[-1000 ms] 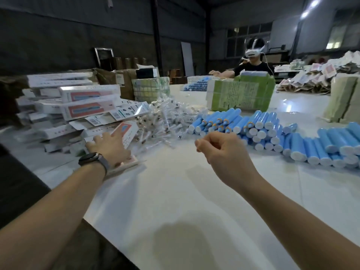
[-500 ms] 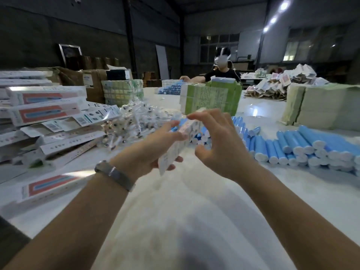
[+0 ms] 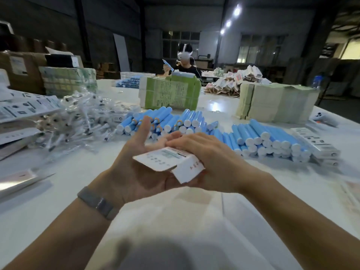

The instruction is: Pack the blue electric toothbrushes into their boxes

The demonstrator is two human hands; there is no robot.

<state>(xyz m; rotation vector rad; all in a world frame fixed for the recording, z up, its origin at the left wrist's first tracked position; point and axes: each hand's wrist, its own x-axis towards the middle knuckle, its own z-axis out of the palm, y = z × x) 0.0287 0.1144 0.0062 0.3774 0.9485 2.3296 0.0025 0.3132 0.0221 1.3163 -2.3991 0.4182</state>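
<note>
The white table (image 3: 175, 221) is loaded with stock, and most of the job looks to be ahead. Two big heaps of blue toothbrushes (image 3: 268, 137) lie loose across its middle, one heap just past the hands and another to the right, none of them boxed as far as I can see. To the left sits a stack of boxes (image 3: 23, 112), printed sides up; whether those are filled or empty I cannot tell. Beside them is a tangle of clear-bagged brush heads (image 3: 78, 121). Further back stand green bundles (image 3: 171, 92) and pale bundles (image 3: 272, 102) of what looks like folded paper or card, and another worker (image 3: 185, 63) sits at the far end.

Nearer, one box (image 3: 169, 162) is held above the table, end flap hanging loose. The left hand (image 3: 136, 166) cradles it from beneath, thumb raised and fingers fairly straight. The right hand (image 3: 210, 162) lies over its top and far side, fingers wrapped round it. I would say this box is only being opened out; no toothbrush is in either hand yet.
</note>
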